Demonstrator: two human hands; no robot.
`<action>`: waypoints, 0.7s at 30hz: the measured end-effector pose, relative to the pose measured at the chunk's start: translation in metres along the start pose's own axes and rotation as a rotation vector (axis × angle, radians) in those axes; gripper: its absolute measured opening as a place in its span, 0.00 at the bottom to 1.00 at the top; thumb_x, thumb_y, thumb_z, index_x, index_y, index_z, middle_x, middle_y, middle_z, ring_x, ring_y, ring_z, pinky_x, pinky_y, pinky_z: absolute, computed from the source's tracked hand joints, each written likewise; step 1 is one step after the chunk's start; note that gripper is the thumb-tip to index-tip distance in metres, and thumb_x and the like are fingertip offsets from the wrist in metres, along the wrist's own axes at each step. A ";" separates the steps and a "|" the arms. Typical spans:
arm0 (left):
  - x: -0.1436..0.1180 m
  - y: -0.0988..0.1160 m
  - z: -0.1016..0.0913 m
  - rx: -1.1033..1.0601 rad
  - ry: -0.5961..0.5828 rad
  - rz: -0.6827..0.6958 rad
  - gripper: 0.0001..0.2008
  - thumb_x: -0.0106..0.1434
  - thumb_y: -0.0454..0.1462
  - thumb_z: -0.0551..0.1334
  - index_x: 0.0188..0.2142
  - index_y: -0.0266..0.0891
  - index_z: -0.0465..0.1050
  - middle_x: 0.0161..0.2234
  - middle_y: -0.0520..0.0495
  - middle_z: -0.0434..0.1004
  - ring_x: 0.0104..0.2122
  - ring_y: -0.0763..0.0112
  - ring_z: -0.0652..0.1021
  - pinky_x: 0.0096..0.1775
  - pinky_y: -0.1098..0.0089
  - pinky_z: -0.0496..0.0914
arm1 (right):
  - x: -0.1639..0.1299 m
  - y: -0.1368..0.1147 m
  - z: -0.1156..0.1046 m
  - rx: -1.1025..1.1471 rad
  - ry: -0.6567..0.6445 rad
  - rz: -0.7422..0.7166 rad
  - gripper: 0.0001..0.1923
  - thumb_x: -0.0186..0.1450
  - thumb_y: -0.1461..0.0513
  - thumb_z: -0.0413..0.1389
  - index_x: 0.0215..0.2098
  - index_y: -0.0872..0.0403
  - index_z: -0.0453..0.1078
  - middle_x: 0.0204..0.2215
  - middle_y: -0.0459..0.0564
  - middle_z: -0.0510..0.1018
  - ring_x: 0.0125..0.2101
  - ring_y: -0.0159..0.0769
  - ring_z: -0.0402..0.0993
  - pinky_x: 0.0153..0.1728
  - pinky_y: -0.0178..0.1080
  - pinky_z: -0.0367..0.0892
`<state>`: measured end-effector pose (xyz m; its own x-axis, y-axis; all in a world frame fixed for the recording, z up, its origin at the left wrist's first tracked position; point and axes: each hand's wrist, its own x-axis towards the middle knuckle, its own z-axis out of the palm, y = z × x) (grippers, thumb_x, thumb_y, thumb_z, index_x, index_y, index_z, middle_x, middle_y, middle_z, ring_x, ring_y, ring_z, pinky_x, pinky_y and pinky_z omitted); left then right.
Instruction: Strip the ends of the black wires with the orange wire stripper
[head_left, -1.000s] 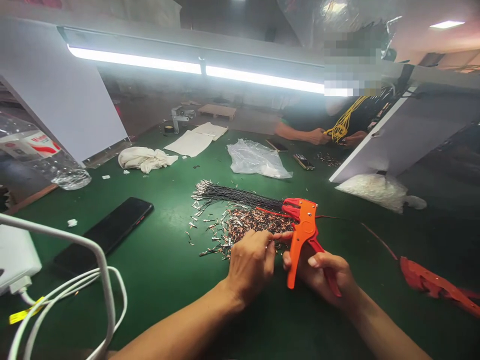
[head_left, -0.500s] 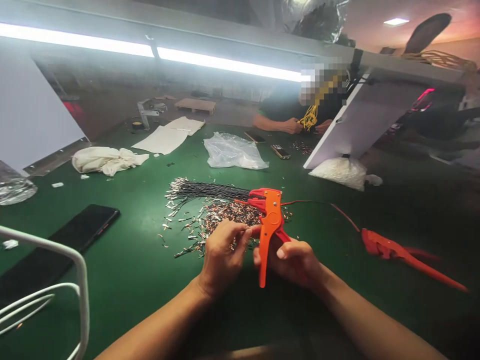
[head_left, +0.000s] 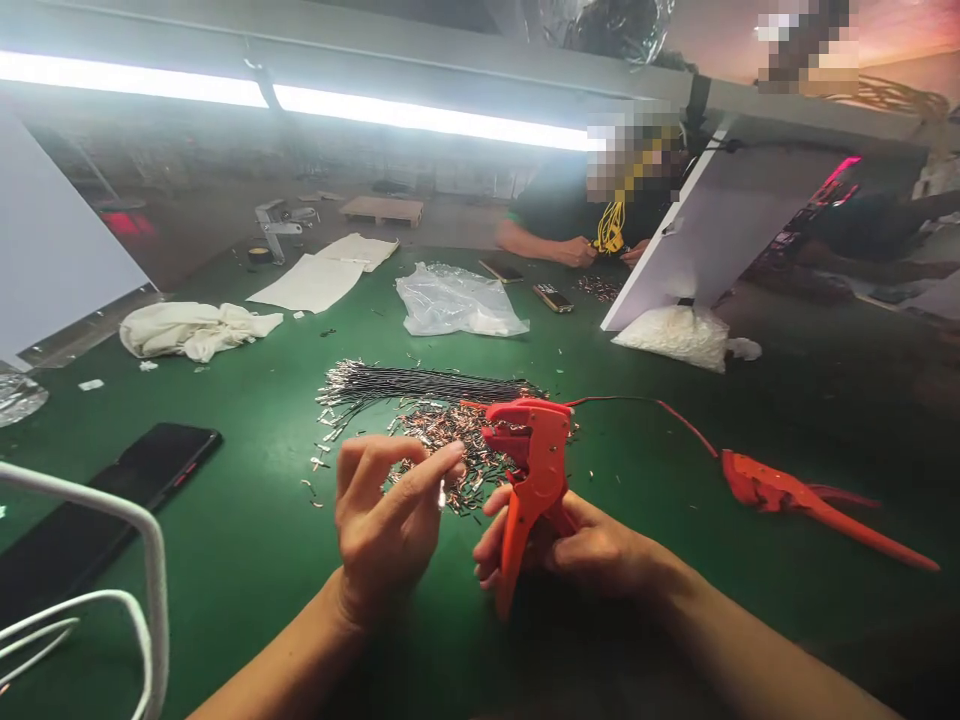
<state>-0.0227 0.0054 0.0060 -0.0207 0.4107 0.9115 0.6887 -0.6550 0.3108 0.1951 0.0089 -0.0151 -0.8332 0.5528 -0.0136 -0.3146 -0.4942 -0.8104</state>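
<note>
Left hand point(head_left: 386, 525) lifts clear of the crimp tool point(head_left: 529, 480) now, thumb and forefinger pinching one small metal terminal point(head_left: 442, 492). Right hand point(head_left: 577, 550) stays wrapped round the orange handles, head up, beside the terminal heap point(head_left: 442, 450) and black wire bundle point(head_left: 420, 382) mid-table point(head_left: 262, 540).

A green work table point(head_left: 247, 540) spreads under and beyond the hands. Far ahead, a long bright strip light point(head_left: 300, 100) runs across. Slanted white panels stand to the far left point(head_left: 45, 250) and front right point(head_left: 712, 240).
</note>
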 end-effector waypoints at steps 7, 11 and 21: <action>0.004 -0.006 0.004 -0.396 0.026 -0.550 0.09 0.60 0.36 0.68 0.39 0.52 0.81 0.32 0.51 0.74 0.35 0.72 0.70 0.38 0.69 0.64 | 0.002 0.006 0.000 0.016 0.041 -0.035 0.23 0.54 0.70 0.56 0.49 0.59 0.69 0.37 0.55 0.79 0.41 0.46 0.78 0.44 0.50 0.71; 0.010 -0.009 0.012 -0.875 0.040 -1.157 0.13 0.49 0.48 0.73 0.31 0.44 0.83 0.30 0.51 0.75 0.29 0.77 0.68 0.33 0.74 0.63 | 0.001 0.007 -0.002 -0.002 0.056 -0.037 0.24 0.53 0.71 0.55 0.49 0.59 0.69 0.37 0.55 0.79 0.40 0.46 0.78 0.42 0.49 0.71; 0.013 0.000 0.015 -1.006 0.024 -1.456 0.22 0.35 0.47 0.78 0.28 0.37 0.82 0.25 0.51 0.75 0.29 0.78 0.70 0.33 0.78 0.64 | 0.002 0.007 -0.001 0.011 0.071 -0.013 0.23 0.51 0.70 0.57 0.47 0.60 0.70 0.36 0.55 0.79 0.39 0.45 0.78 0.42 0.48 0.71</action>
<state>-0.0122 0.0204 0.0143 -0.1692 0.9588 -0.2280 -0.5659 0.0949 0.8190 0.1921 0.0071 -0.0212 -0.7949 0.6051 -0.0444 -0.3306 -0.4933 -0.8046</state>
